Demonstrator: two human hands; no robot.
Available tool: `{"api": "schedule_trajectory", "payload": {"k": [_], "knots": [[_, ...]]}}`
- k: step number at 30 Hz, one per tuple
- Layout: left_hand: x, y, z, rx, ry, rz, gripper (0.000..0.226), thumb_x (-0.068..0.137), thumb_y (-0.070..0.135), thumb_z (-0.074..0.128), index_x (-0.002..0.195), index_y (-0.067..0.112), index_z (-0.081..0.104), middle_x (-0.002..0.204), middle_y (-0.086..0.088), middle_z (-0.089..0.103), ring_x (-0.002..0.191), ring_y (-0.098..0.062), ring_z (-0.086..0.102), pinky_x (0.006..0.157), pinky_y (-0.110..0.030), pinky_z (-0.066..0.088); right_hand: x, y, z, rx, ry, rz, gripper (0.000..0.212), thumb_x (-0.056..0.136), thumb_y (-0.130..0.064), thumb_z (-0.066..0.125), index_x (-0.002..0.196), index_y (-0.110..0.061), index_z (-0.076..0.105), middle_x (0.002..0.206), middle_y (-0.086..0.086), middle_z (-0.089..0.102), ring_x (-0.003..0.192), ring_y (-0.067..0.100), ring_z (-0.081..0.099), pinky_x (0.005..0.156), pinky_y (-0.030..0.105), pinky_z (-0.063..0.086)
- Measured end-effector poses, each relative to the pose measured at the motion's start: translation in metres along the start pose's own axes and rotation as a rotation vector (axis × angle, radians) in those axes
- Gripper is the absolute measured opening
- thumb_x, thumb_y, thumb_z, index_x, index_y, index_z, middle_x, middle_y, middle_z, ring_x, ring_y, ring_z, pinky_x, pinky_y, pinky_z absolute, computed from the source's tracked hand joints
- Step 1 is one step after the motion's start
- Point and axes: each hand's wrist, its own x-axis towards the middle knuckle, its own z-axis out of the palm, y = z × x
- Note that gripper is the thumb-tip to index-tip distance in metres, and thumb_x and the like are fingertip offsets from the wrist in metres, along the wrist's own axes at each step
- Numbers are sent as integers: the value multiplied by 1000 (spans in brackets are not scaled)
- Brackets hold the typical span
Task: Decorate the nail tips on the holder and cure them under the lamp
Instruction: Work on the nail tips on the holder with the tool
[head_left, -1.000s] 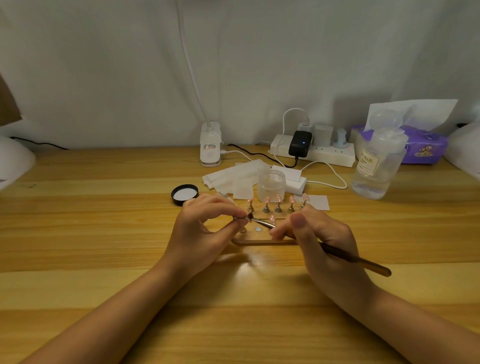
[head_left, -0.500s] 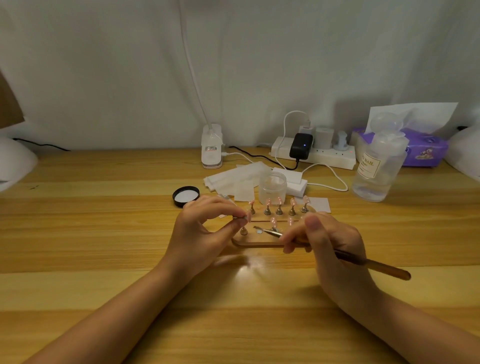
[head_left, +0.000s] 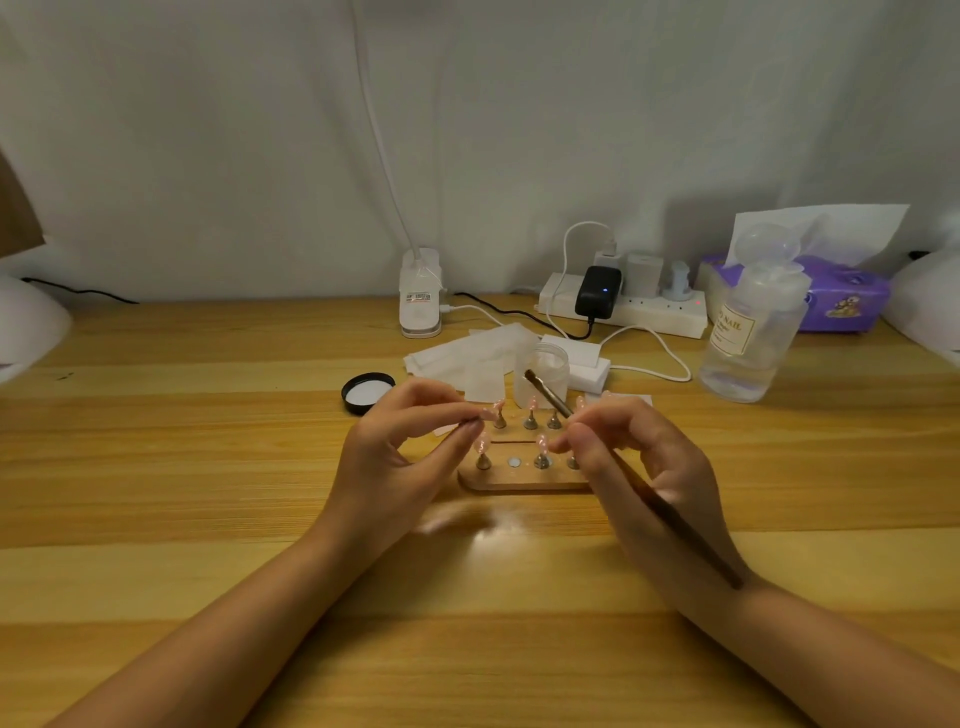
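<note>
A wooden nail-tip holder (head_left: 519, 480) lies on the desk between my hands, with several pink nail tips (head_left: 540, 443) standing on small metal stands. My left hand (head_left: 400, 457) pinches one pink nail tip (head_left: 488, 414) between thumb and fingers, just left of the holder's back row. My right hand (head_left: 644, 467) grips a brown nail brush (head_left: 550, 397) like a pen; its bristle end points up and left, in front of a small clear jar (head_left: 543, 374). One stand socket (head_left: 514, 462) on the holder's front row is bare.
The jar's black lid (head_left: 368, 392) lies to the left, white wipes (head_left: 467, 358) behind. A clip lamp base (head_left: 421, 293), a power strip (head_left: 623, 306), a clear liquid bottle (head_left: 748, 332) and a purple tissue pack (head_left: 841, 299) line the back. White lamp shapes sit at both desk ends.
My right hand has lifted the brush off the holder's front area and swung its tip up and back toward the jar. My left hand keeps pinching the nail tip in about the same place.
</note>
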Motion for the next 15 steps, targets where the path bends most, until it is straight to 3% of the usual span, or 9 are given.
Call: {"api": "schedule_trajectory", "payload": {"k": [4, 8, 15], "knots": [[1, -1, 1, 13, -7, 47, 22, 78, 2, 62, 98, 9, 68, 88, -5, 67, 84, -11, 62, 75, -28, 52, 1, 1, 0, -103, -50, -122, 14, 85, -42, 52, 89, -31, 58, 85, -17, 61, 82, 2, 58, 69, 13, 46], [1, -3, 2, 1, -17, 56, 23, 79, 7, 58, 100, 14, 65, 90, -1, 67, 86, -9, 62, 78, -27, 52, 0, 3, 0, -106, -73, -155, 37, 94, -49, 32, 87, -28, 61, 86, -20, 61, 86, -3, 59, 76, 27, 47], [2, -6, 3, 24, -27, 82, 30, 80, -6, 59, 100, 16, 63, 90, 6, 66, 86, -6, 62, 77, -23, 51, 2, 4, 2, -106, -80, -179, 30, 95, -44, 31, 95, -33, 59, 89, -22, 61, 90, -4, 59, 81, 27, 47]]}}
